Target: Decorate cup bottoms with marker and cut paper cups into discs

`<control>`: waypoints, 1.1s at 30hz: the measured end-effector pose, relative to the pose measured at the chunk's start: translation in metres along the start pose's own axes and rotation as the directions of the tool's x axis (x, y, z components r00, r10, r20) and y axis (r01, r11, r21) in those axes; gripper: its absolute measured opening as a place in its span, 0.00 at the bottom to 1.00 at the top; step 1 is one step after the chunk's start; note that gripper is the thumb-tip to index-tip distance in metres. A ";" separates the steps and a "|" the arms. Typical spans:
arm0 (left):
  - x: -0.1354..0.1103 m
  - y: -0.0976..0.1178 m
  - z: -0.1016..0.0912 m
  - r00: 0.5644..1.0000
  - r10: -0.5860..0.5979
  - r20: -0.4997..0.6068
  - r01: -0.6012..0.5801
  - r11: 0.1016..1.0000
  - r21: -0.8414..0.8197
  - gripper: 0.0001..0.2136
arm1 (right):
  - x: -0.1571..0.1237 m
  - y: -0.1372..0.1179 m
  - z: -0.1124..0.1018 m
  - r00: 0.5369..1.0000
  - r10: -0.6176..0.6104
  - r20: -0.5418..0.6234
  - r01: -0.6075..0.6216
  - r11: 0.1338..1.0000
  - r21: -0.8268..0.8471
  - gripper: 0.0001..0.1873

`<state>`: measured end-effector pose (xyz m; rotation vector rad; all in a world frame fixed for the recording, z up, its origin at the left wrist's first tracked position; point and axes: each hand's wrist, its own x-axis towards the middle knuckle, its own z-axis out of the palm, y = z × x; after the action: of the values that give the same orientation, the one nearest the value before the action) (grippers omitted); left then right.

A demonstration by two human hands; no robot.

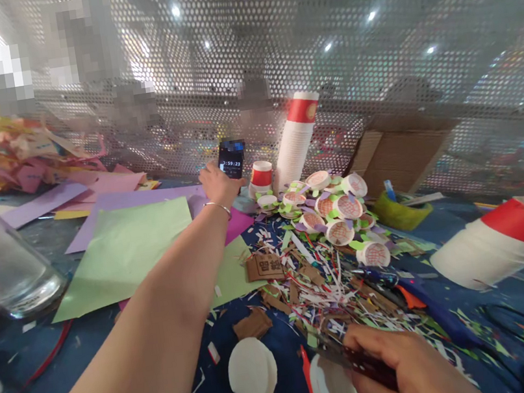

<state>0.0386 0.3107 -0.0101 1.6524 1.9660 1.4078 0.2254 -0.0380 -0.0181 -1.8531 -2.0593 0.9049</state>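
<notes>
My left hand [221, 185] reaches far forward to a phone [231, 160] with a lit timer display, and its fingers close around the phone's lower left part. Low in the view, my right hand [400, 363] grips a dark-handled cutting tool [373, 364] with a metal blade; its exact kind is unclear. Just under that blade lies a cut-down paper cup [337, 385], tilted, with a red strip at its side. To its left rests a pair of round white paper cup bottoms [251, 372]. Green and purple paper bits trim the piled cup bottoms [336, 212] beyond.
Tall stacked paper cups [296, 142] lean by the perforated metal screen [229, 44]. Paper shreds [323, 279], a blue glue gun [426, 306] with a cable and more cups [491, 247] lie rightward. Coloured sheets [135, 241] and a clear glass [6, 261] stand left.
</notes>
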 end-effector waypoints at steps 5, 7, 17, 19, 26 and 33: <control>-0.010 0.023 -0.027 0.997 0.016 -0.071 -0.021 0.997 -0.073 0.36 | -0.002 -0.004 -0.002 1.000 -0.013 -0.021 0.014 0.998 0.055 0.04; -0.014 0.037 -0.041 0.996 0.033 -0.087 -0.045 0.990 -0.130 0.27 | -0.004 -0.006 -0.004 1.000 -0.011 -0.026 0.013 0.997 0.074 0.05; -0.056 0.091 -0.132 0.974 0.206 0.096 -0.003 0.436 -0.900 0.16 | -0.011 -0.013 -0.007 0.997 -0.042 -0.072 0.047 0.996 0.076 0.08; -0.085 0.093 -0.150 0.947 0.308 0.093 -0.073 0.486 -0.871 0.18 | -0.012 -0.012 -0.007 0.997 -0.044 -0.070 0.049 0.997 0.064 0.09; -0.189 0.059 -0.188 0.374 0.705 0.602 -0.600 0.679 -0.423 0.05 | -0.016 -0.009 -0.013 0.996 -0.046 -0.074 0.044 0.999 -0.029 0.11; -0.209 0.027 -0.200 0.269 0.581 0.768 -0.732 0.642 -0.229 0.06 | -0.014 -0.003 -0.015 0.999 -0.052 0.005 0.052 0.998 -0.045 0.13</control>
<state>-0.0067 0.0267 0.0318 2.7297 0.8425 0.3438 0.2335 -0.0468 -0.0011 -1.8125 -2.1364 0.8563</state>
